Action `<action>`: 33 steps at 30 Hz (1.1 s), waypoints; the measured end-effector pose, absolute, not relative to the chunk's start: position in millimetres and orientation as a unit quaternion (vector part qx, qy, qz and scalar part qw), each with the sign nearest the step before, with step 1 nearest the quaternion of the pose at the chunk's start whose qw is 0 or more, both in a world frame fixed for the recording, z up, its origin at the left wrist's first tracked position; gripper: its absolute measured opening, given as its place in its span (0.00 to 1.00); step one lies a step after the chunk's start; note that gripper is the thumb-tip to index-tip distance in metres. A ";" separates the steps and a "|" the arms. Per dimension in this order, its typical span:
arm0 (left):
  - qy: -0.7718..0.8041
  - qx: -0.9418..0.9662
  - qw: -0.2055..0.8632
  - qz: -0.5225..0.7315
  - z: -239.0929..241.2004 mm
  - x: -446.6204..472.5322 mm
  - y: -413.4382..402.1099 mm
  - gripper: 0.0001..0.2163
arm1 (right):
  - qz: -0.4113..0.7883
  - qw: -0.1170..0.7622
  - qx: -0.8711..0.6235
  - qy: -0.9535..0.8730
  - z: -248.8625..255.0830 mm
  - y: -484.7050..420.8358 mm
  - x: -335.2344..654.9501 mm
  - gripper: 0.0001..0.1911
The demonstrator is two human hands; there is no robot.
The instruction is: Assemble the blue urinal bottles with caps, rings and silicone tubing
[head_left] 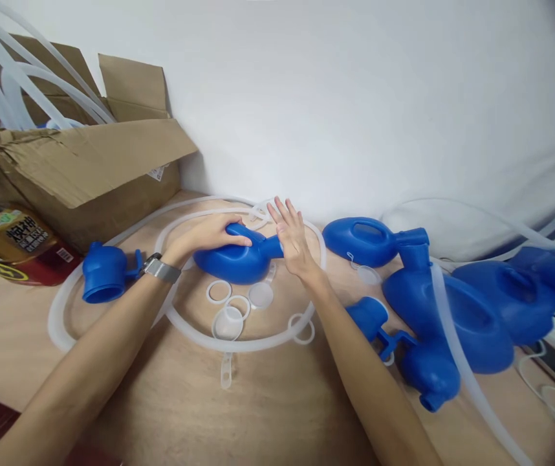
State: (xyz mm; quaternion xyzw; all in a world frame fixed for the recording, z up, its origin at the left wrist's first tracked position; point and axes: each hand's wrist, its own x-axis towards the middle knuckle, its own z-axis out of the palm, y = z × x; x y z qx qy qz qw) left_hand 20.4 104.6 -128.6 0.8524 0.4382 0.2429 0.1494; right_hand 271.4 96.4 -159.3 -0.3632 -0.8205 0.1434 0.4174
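A blue plastic urinal bottle [231, 262] lies on its side on the wooden table, its neck pointing right. My left hand [217, 233] is wrapped round its handle from the left. Against the mouth of the neck rests the palm side of my right hand [293, 239], fingers stretched up and apart. In front of the bottle are a white sealing ring [208, 294], a translucent cap [261, 295] and another cap with a strap [228, 330]. A clear hose [253, 343] loops around them. To the left stands a blue funnel-shaped piece [104, 268] with a side arm.
An open cardboard box [127, 188] full of hoses stands at the back left, beside a gold and red drink pack [25, 243]. Several blue bottles [452, 317] crowd the right side, with a blue funnel-shaped piece [367, 317] near them. A white wall [330, 97] rises behind.
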 end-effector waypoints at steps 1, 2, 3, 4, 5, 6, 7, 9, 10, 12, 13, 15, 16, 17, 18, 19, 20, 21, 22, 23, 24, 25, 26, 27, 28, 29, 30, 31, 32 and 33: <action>0.440 0.852 0.148 0.243 -128.9 20.6 104.7 0.27 | 0.138 0.422 -0.359 -0.821 -159.9 96.7 271.0 0.34; 0.442 0.851 0.146 0.242 -129.2 20.8 104.9 0.27 | 0.140 0.427 -0.357 -0.819 -160.0 96.4 270.2 0.33; 0.444 0.851 0.145 0.241 -129.7 20.8 105.2 0.27 | 0.146 0.432 -0.356 -0.815 -159.7 95.5 269.1 0.33; 0.445 0.851 0.144 0.240 -130.2 20.7 105.6 0.28 | 0.157 0.436 -0.356 -0.812 -158.9 94.1 267.7 0.33; 0.446 0.851 0.144 0.238 -130.8 20.6 106.2 0.28 | 0.171 0.438 -0.358 -0.807 -157.8 92.4 266.1 0.33; 0.447 0.851 0.144 0.236 -131.4 20.4 106.8 0.27 | 0.185 0.440 -0.362 -0.801 -156.6 90.6 264.4 0.33; 0.448 0.851 0.142 0.235 -132.0 20.1 107.5 0.27 | 0.197 0.443 -0.370 -0.792 -155.4 89.1 262.5 0.33; 0.449 0.850 0.138 0.237 -133.3 19.6 108.6 0.27 | 0.224 0.450 -0.398 -0.768 -154.1 87.3 258.5 0.34; 0.448 0.850 0.136 0.241 -133.9 19.4 109.0 0.28 | 0.241 0.452 -0.421 -0.749 -154.2 87.2 256.5 0.35; 0.441 0.851 0.136 0.250 -135.1 19.0 109.3 0.30 | 0.270 0.452 -0.477 -0.704 -155.7 88.4 253.3 0.36; 0.437 0.851 0.138 0.255 -135.7 18.9 109.3 0.31 | 0.280 0.450 -0.502 -0.684 -156.9 89.4 252.1 0.37; 0.434 0.851 0.142 0.261 -136.9 18.9 109.0 0.32 | 0.284 0.445 -0.536 -0.659 -158.7 91.7 250.6 0.37; 0.434 0.850 0.142 0.263 -137.4 19.0 108.7 0.32 | 0.281 0.443 -0.546 -0.654 -159.0 92.8 250.2 0.37; 0.435 0.849 0.141 0.265 -137.8 19.2 108.4 0.31 | 0.278 0.441 -0.551 -0.652 -158.7 93.9 249.9 0.38; 0.438 0.847 0.140 0.267 -138.1 19.5 108.0 0.30 | 0.276 0.439 -0.557 -0.649 -157.6 94.9 249.7 0.38; 0.442 0.844 0.139 0.269 -138.4 19.9 107.6 0.30 | 0.275 0.435 -0.562 -0.647 -155.7 95.6 249.5 0.38; 0.447 0.842 0.139 0.270 -138.5 20.4 107.3 0.29 | 0.274 0.432 -0.566 -0.647 -153.1 95.8 249.5 0.38; 0.450 0.839 0.139 0.271 -138.7 20.8 107.1 0.28 | 0.272 0.428 -0.569 -0.647 -149.9 95.1 249.8 0.38; 0.452 0.838 0.139 0.272 -138.9 21.3 106.9 0.28 | 0.267 0.425 -0.572 -0.649 -146.4 93.1 250.6 0.37; 0.453 0.837 0.137 0.274 -139.3 21.7 106.9 0.28 | 0.261 0.422 -0.576 -0.650 -143.0 89.5 251.9 0.35; 0.455 0.836 0.134 0.277 -139.9 22.0 107.1 0.28 | 0.255 0.422 -0.579 -0.649 -139.9 84.0 254.0 0.34; 0.458 0.834 0.128 0.280 -140.7 22.4 107.5 0.28 | 0.241 0.423 -0.581 -0.652 -137.5 76.6 256.6 0.33; 0.463 0.831 0.122 0.283 -141.7 22.8 107.9 0.28 | 0.215 0.425 -0.580 -0.661 -136.1 67.5 259.9 0.33; 0.470 0.827 0.117 0.287 -142.8 23.4 108.4 0.28 | 0.179 0.426 -0.576 -0.674 -135.6 57.2 263.6 0.34; 0.476 0.823 0.112 0.290 -143.9 24.1 108.9 0.29 | 0.132 0.420 -0.567 -0.696 -136.2 46.2 267.5 0.34; 0.481 0.818 0.108 0.294 -145.0 24.9 109.3 0.29 | 0.086 0.403 -0.552 -0.725 -137.8 35.2 271.4 0.31; 0.485 0.815 0.105 0.298 -146.0 25.7 109.6 0.29 | 0.048 0.373 -0.529 -0.761 -140.1 24.7 274.9 0.26; 0.489 0.812 0.102 0.301 -146.8 26.7 109.6 0.29 | 0.018 0.334 -0.500 -0.799 -143.1 15.1 277.8 0.21; 0.491 0.811 0.100 0.303 -147.5 27.5 109.6 0.29 | -0.003 0.294 -0.475 -0.829 -146.5 6.8 280.0 0.17; 0.493 0.809 0.097 0.304 -148.0 28.3 109.4 0.29 | -0.024 0.258 -0.457 -0.851 -150.1 -0.3 281.2 0.14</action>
